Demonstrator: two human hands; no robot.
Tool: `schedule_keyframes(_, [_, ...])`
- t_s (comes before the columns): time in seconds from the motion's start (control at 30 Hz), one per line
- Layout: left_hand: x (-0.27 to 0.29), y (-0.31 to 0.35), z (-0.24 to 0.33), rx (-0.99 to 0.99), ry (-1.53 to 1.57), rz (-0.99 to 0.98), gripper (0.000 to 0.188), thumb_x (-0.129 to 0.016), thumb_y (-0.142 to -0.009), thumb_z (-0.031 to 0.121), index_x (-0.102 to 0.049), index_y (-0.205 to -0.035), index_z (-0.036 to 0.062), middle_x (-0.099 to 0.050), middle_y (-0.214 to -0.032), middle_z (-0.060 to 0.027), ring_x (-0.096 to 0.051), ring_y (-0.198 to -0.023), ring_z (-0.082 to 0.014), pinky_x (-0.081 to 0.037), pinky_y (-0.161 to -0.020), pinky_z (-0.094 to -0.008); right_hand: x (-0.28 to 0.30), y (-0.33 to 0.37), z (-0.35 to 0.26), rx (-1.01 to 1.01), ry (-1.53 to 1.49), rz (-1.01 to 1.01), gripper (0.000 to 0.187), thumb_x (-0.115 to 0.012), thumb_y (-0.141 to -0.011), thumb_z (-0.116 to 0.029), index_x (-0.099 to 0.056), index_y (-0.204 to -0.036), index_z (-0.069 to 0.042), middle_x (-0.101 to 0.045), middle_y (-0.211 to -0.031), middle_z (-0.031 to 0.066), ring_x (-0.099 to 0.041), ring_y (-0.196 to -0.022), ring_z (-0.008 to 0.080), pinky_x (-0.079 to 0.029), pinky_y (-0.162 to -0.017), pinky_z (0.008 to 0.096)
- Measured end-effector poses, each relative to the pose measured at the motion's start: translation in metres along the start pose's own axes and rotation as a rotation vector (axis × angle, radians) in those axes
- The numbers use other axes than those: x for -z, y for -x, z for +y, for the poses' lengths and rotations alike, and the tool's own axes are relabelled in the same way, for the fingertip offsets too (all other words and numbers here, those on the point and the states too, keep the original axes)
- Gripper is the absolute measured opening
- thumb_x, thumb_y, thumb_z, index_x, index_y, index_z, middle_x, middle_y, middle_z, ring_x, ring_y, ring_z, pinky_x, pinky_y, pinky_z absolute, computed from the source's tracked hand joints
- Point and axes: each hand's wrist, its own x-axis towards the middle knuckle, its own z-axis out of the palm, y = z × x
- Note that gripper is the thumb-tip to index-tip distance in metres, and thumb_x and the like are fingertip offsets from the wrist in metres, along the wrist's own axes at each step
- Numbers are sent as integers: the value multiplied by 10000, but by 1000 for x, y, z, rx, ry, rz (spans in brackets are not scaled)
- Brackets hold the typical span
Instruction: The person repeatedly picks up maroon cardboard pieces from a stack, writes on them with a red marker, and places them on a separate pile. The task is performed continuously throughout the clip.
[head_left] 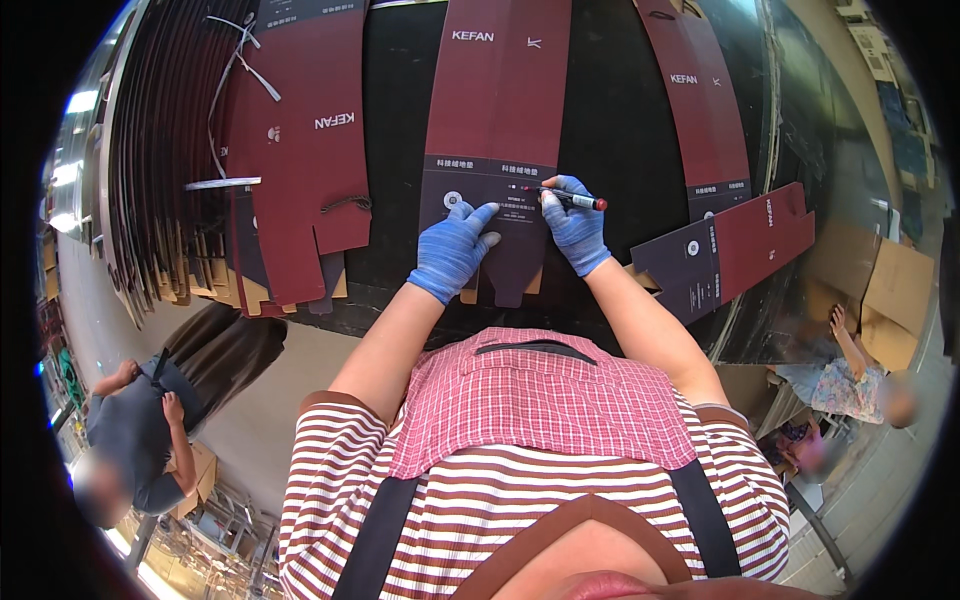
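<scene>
A flattened maroon and dark-grey carton (pixel 497 100) lies lengthwise in front of me, its dark printed end with flaps toward my body. My left hand (pixel 452 250), in a blue glove, rests on this dark end with its fingers stretched out and the thumb apart. In my right hand (pixel 578 232), also gloved in blue, a dark marker pen (pixel 578 198) with a red end is gripped. The pen's tip points left, at or just above the print on the dark panel; whether it touches cannot be made out.
Flattened maroon cartons (pixel 295 170) lie at left beside a dense standing row of more (pixel 160 150). Two others (pixel 700 90) (pixel 745 245) lie on the black table (pixel 610 120) at right. One person stands at lower left; others are at right near brown cardboard boxes (pixel 895 290).
</scene>
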Motion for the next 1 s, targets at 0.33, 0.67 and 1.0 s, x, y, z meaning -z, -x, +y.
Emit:
schedule_keyframes(0.33, [36,-17,-43,433,274,148,388,-657,-840,193,-566,-1163,0,-649,-992,-146,-649,-860,-262,-520,-774,-348,2,20,-27,-120,-288,64,180,-599,-899,-98,-583,-1057,-13,-658,-836,73,-634,-719,115,-522,-696,238])
schedule_keyframes(0.67, [150,-18,61,42,72,182,390,-660,-826,140,-582,-1195,44,-651,-938,-138,-648,-798,-247,-526,-744,-339,44,14,-80,-84,-568,411,216,-585,-896,-146,-575,-1050,6,-650,-834,119,-660,-729,177,-546,-691,266])
schedule_keyframes(1.0, [2,5,25,28,-8,-166,472,-617,-863,274,-486,-1299,149,-557,-1068,-91,-624,-842,-320,-522,-702,-411,40,24,-65,-89,-451,260,190,-606,-884,-75,-577,-1061,-10,-654,-859,92,-654,-719,144,-560,-703,267])
